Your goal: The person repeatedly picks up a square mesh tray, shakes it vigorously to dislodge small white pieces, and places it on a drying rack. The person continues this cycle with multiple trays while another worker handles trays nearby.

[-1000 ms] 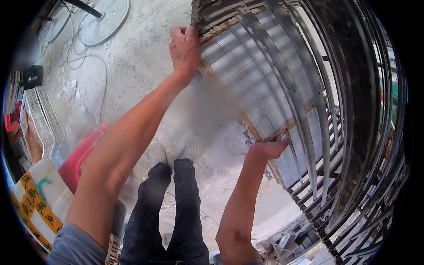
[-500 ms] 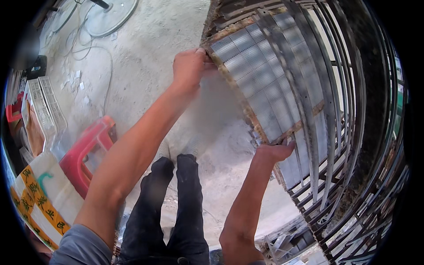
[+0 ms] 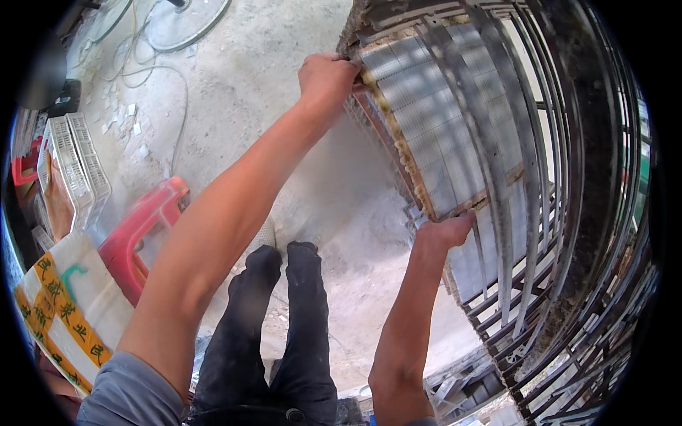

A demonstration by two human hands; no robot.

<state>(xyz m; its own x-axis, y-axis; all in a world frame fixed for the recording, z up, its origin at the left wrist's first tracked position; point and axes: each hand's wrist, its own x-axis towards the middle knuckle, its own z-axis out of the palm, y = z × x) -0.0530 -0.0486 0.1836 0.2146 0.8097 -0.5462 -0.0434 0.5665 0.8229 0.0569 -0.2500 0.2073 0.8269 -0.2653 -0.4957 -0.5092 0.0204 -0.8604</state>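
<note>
A panel (image 3: 414, 106) covered in grey rectangular tiles with ribbed faces lies on the metal rack at my right. Its near edge is crusted with yellowish-brown residue. My left hand (image 3: 327, 82) grips the panel's far left corner, its fingers curled around the edge and partly hidden. Closer to me, my right hand (image 3: 447, 231) holds the same panel at its near corner, the thumb on top and the other fingers out of sight. Beyond that corner, another pale panel (image 3: 472, 263) lies in the rack. Dark metal bars (image 3: 469, 121) pass over the tiles.
The rack's dark bars (image 3: 561, 312) fill the right side. A red plastic stool (image 3: 142, 234) stands at the left, near a taped white box (image 3: 60, 305) and white plastic crates (image 3: 78, 167). A hose (image 3: 186, 106) and pale scraps lie on the dusty floor.
My left hand has moved away from me and to the right with the panel's corner. A reddish-brown rail now shows beneath the panel's left edge. The right hand has barely shifted.
</note>
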